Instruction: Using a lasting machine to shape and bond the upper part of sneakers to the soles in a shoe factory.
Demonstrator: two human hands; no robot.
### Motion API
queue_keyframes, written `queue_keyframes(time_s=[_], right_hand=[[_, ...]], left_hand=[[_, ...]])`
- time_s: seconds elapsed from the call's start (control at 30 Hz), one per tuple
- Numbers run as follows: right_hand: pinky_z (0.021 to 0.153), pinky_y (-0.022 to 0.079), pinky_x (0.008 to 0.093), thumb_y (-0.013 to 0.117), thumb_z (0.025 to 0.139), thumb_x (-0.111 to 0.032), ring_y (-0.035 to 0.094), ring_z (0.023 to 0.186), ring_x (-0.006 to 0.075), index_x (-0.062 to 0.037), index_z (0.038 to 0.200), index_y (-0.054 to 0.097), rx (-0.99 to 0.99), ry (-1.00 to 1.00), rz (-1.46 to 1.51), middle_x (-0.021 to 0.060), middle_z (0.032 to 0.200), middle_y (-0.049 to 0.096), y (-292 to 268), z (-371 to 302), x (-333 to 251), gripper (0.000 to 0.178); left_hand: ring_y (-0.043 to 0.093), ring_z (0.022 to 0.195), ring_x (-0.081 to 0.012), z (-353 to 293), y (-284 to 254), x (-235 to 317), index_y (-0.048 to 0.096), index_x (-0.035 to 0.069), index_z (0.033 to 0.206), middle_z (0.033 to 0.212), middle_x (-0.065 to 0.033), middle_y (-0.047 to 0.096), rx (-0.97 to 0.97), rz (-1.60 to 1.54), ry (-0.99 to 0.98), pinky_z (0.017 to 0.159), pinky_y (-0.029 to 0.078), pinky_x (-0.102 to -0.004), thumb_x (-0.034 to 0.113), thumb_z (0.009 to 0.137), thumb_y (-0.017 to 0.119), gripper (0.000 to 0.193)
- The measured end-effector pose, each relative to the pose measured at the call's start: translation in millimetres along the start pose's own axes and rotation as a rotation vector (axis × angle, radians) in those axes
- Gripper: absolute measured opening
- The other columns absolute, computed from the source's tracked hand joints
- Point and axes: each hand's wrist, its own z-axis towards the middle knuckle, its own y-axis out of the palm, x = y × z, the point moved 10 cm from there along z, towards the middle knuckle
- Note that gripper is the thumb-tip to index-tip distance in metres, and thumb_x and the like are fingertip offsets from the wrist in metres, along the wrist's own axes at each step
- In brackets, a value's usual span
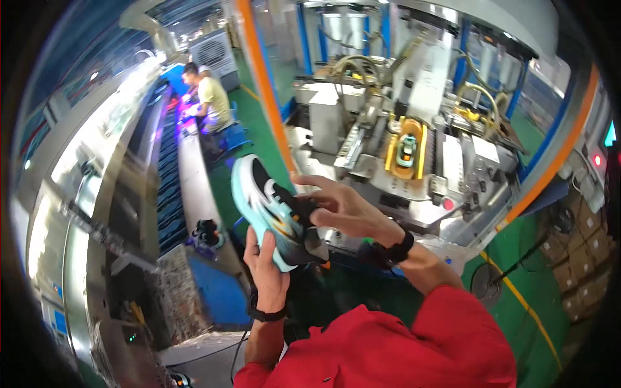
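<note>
In front of me I hold a sneaker (266,208) tilted up, its heel low and its opening or toe end raised. It has a pale teal sole, a white and grey upper with orange marks, and dark laces. My left hand (265,262) is closed round the lower part of the sole, thumb along the side. My right hand (346,210) reaches in from the right, its fingers bent at the dark laces and the index finger stretched past them. Some of its fingertips are hidden by the shoe. Both wrists wear black bands.
A machine (414,187) ahead holds another shoe (406,152) in a yellow-sided cradle, framed by an orange post (262,84). On the left runs a conveyor (194,174) with a dark shoe (207,233) at its near end. A person (213,103) sits beside it. Cartons (585,239) are stacked at right.
</note>
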Motion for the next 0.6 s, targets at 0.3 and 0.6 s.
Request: queue_keyframes(time_s=[0.3, 0.6], right_hand=[[0.084, 0.049, 0.0283, 0.08, 0.074, -0.019, 0.059, 0.093, 0.014, -0.0018, 0.121, 0.058, 1.11, 0.013, -0.152, 0.0062, 0.104, 0.064, -263, -200, 78, 0.054], [0.086, 0.046, 0.0268, 0.062, 0.074, -0.004, 0.056, 0.095, 0.0141, 0.0022, 0.125, 0.054, 1.534, 0.05, -0.253, 0.0065, 0.109, 0.059, -354, -341, 40, 0.051]], left_hand=[[0.051, 0.121, -0.021, 27, 214, -248, 0.038, -0.006, 0.142, 0.134, -0.0191, 0.053, -0.579, 0.342, -0.403, 0.102, 0.04, -0.0316, 0.025, 0.098, 0.057, 0.057], [0.061, 0.108, -0.039, 198, 256, -485, 0.047, -0.011, 0.125, 0.112, -0.0297, 0.063, -0.456, 1.121, -0.188, 0.09, 0.048, -0.0423, 0.05, 0.074, 0.073, 0.084]])
